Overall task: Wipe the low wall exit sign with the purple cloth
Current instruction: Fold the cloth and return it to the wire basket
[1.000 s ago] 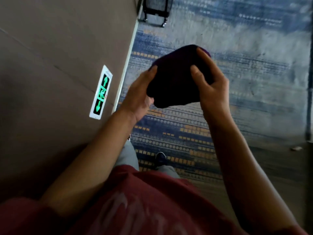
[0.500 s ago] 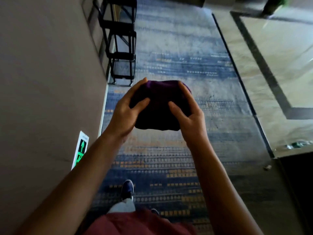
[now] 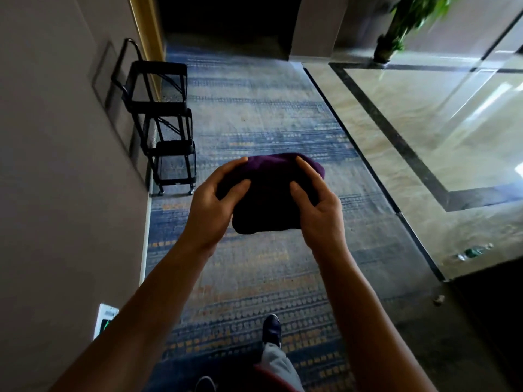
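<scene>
A folded purple cloth (image 3: 268, 199) is held out in front of me at mid-frame, above the carpet. My left hand (image 3: 213, 206) grips its left side and my right hand (image 3: 315, 206) grips its right side, thumbs on top. The low wall exit sign (image 3: 105, 321), white-framed with green lit marks, sits near the floor on the left wall at the lower left; my left forearm covers most of it. The cloth is far from the sign.
A black wire trolley (image 3: 167, 128) stands against the left wall ahead. A blue patterned carpet (image 3: 254, 114) runs forward, with glossy stone floor (image 3: 438, 131) to its right and a potted plant (image 3: 396, 29) at the back. My shoe (image 3: 271, 329) is below.
The view has tilted up and forward along the corridor; the exit sign has slid down to the lower left and behind my forearm. Both hands keep hold of the cloth.
</scene>
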`<state>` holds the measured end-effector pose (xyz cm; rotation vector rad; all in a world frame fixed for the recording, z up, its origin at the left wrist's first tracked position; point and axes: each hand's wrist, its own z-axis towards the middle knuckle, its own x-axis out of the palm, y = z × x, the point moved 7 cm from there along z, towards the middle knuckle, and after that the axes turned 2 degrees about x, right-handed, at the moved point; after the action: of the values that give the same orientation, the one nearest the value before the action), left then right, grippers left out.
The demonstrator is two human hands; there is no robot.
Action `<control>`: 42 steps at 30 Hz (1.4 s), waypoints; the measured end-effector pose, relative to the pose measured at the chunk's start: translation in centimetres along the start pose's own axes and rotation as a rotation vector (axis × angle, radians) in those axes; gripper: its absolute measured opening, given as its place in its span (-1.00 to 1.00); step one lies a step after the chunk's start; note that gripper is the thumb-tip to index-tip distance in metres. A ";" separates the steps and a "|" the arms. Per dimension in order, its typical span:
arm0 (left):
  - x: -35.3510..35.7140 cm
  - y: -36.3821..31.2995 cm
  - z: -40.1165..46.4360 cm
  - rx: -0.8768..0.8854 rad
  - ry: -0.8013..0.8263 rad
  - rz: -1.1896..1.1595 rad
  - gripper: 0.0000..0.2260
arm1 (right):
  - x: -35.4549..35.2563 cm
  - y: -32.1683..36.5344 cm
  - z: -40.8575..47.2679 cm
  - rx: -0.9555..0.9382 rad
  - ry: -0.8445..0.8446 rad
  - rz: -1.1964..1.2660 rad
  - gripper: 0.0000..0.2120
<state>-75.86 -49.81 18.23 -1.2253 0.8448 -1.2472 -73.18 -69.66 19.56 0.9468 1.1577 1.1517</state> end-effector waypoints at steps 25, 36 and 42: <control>3.7 14.4 31.4 -0.192 -0.296 -0.070 -0.36 | 5.5 -11.6 37.7 0.196 0.328 0.326 -0.62; -6.3 15.1 52.8 -0.002 -0.444 0.323 -0.52 | 19.0 -13.4 58.6 0.172 0.436 0.205 -0.59; -9.6 17.1 61.2 0.010 -0.537 0.447 -0.55 | 25.6 -15.8 68.9 0.150 0.553 0.145 -0.60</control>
<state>-15.15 -29.57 12.49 -1.1990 0.6574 -0.5239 -2.08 -46.39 11.82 0.8575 1.6561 1.5170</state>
